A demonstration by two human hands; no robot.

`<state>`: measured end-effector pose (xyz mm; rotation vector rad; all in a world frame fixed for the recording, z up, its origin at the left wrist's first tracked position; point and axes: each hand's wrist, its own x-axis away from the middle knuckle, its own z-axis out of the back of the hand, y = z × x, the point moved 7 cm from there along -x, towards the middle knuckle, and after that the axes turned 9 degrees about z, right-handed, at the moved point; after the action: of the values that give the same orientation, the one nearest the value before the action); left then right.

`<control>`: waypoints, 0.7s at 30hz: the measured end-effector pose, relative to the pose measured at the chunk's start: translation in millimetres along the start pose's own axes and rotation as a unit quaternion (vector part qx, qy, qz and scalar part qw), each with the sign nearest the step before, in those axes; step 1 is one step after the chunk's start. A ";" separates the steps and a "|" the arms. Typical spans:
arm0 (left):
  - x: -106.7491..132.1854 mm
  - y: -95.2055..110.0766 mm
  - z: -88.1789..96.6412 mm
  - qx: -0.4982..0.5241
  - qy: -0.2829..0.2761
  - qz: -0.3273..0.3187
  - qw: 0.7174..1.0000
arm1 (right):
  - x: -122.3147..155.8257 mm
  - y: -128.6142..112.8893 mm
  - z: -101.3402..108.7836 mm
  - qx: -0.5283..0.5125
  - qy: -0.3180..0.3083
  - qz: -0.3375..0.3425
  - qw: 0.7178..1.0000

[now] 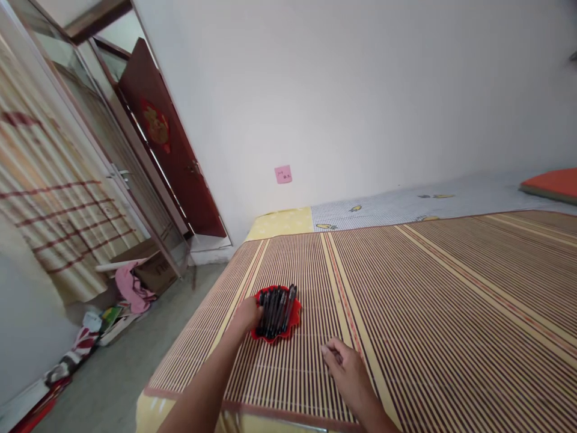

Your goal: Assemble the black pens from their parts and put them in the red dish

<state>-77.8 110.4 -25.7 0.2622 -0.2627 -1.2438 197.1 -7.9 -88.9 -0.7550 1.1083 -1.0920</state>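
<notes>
A small red scalloped dish (295, 313) lies on the striped bamboo mat (428, 288) near the bed's left edge. It holds several dark pens (276, 310) side by side. My left hand (246, 315) rests at the dish's left rim, fingers closed against it. My right hand (345, 364) lies on the mat a short way to the right of the dish, fingers curled in, with nothing visible in them.
The bed runs against a white wall bearing a pink sticky note (283, 174). An orange cushion (552, 183) lies at the far right. On the floor to the left sit clothes, a cardboard box (155, 273) and papers, beside a sliding door and a dark red door (171, 144).
</notes>
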 end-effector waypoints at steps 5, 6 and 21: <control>-12.0 8.4 -3.4 0.003 -0.062 -0.010 0.998 | -0.6 2.1 -0.6 -0.005 0.006 0.004 1.000; -11.2 9.5 -3.1 0.004 -0.069 -0.015 0.997 | -0.7 2.2 -0.6 -0.006 0.008 0.005 1.000; 94.7 89.4 18.3 0.201 0.030 -0.103 0.974 | -1.5 5.5 -0.1 0.005 0.015 0.012 1.000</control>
<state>24.3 46.0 26.7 0.6889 -0.4439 -1.3786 198.6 -4.7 -93.4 -0.7176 1.1343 -1.0901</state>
